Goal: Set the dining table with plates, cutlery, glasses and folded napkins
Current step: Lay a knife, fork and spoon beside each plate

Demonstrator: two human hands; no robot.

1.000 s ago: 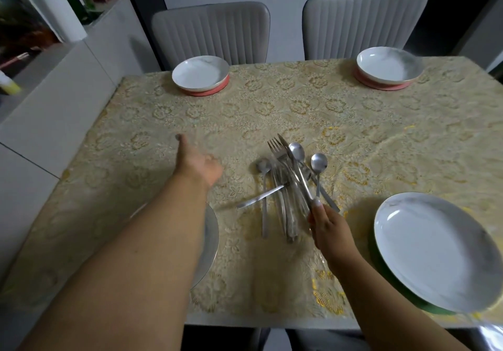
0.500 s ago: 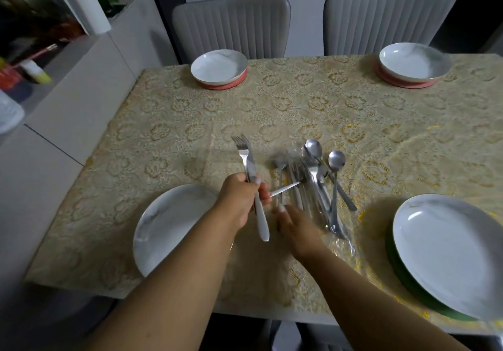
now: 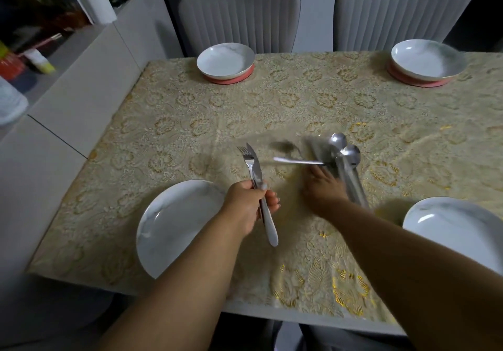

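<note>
A: Where are the fork (image 3: 246, 157) and knife (image 3: 255, 169)?
B: Just right of the near-left plate (image 3: 174, 228), in the curled left hand (image 3: 246, 206), tips pointing away.
A: What changed?
B: The right hand (image 3: 322, 190) moved right into the cutlery pile (image 3: 343, 165); its fingers are blurred, I cannot tell

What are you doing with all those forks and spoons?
Setting the table. The left hand holds a fork and knife together, beside the near left plate. The right hand is in the blurred cutlery pile mid-table, seemingly picking out more. Four plates are out; no glasses or napkins in view.
</note>
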